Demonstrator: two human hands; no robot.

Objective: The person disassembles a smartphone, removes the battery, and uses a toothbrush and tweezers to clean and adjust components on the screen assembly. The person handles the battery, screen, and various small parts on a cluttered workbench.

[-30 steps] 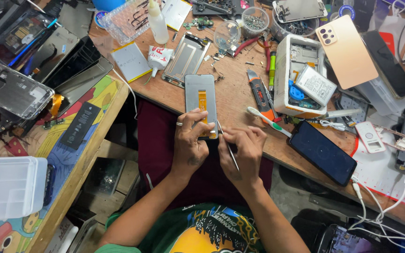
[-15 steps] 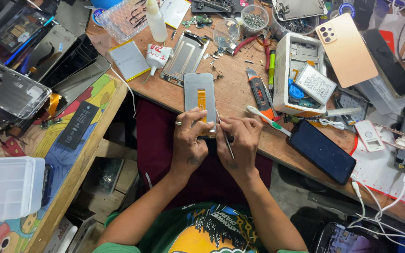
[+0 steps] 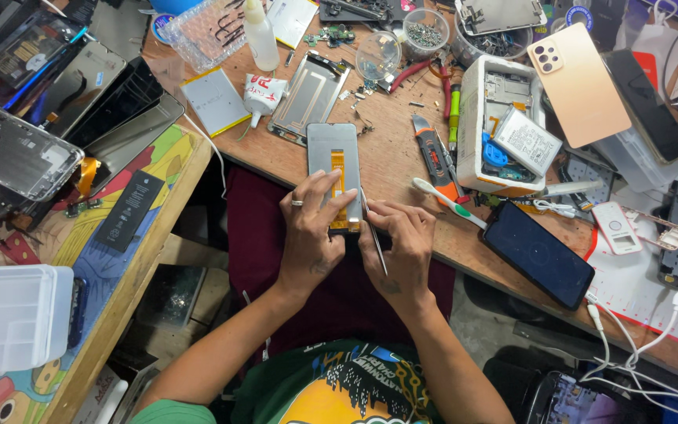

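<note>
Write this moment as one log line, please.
left hand: steadies phone screen panel | right hand: holds thin metal tool at panel edge | nearby: toothbrush, utility knife

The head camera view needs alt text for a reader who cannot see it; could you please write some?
Seen from above, a left hand steadies a grey phone screen panel at the edge of a cluttered wooden workbench, while the right hand works thin metal tweezers along its side. A dark phone lies to the right.
</note>
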